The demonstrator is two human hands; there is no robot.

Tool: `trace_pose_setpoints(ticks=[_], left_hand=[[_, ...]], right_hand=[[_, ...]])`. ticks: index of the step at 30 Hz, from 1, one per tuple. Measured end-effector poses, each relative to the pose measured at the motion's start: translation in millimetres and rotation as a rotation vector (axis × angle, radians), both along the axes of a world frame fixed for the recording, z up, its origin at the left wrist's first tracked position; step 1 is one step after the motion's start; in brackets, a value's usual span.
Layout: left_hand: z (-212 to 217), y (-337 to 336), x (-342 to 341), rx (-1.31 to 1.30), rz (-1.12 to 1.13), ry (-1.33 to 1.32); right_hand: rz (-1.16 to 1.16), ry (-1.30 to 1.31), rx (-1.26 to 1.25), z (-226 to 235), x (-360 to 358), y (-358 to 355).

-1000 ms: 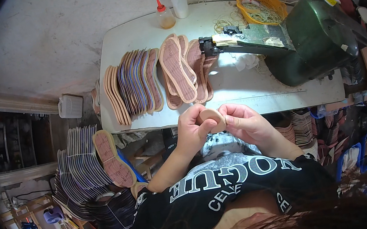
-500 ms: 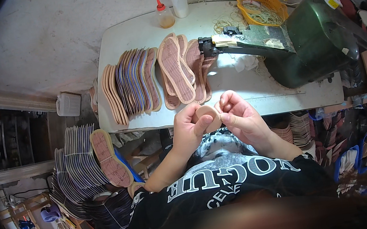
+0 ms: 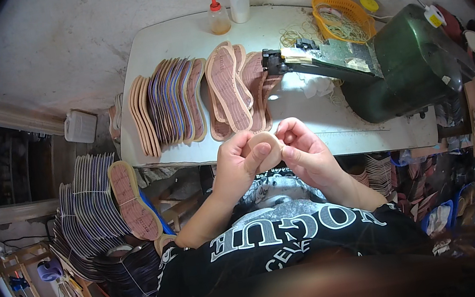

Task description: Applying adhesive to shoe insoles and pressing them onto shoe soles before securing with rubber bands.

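Both hands grip a tan leather piece (image 3: 263, 149) just in front of the tabletop (image 3: 172, 41) edge: left hand (image 3: 239, 165) and right hand (image 3: 305, 152) have drawn closer together (fingers pinching its rim), suggesting fine edge-work under way.

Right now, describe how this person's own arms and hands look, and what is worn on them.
Both forearms come up from the lower edge, bare from the elbows down. The left hand and right hand are bare too: no gloves, and no rings, watch or bands that I can make out. The black T-shirt, with large pale lettering across it, has short sleeves ending at the upper arms.
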State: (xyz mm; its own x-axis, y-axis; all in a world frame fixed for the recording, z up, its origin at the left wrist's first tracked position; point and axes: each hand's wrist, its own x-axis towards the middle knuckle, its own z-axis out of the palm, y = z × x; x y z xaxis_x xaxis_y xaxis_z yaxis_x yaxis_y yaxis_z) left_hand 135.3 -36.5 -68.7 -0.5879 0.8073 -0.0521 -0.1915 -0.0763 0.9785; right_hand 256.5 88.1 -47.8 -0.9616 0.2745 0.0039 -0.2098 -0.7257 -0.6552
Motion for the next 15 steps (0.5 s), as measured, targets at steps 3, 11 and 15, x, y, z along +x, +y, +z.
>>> trace_pose_setpoints(ticks=[3,11,15], left_hand=[[3,3,4,0.058,0.045,-0.088],[17,-9,-3,0.031,0.008,-0.110],[25,-2,2,0.059,0.049,-0.153]], right_hand=[[-0.006,0.057,-0.041,0,-4,-1],[0.090,0.057,-0.092,0,-2,1],[-0.002,0.028,0.004,8,-7,-4]])
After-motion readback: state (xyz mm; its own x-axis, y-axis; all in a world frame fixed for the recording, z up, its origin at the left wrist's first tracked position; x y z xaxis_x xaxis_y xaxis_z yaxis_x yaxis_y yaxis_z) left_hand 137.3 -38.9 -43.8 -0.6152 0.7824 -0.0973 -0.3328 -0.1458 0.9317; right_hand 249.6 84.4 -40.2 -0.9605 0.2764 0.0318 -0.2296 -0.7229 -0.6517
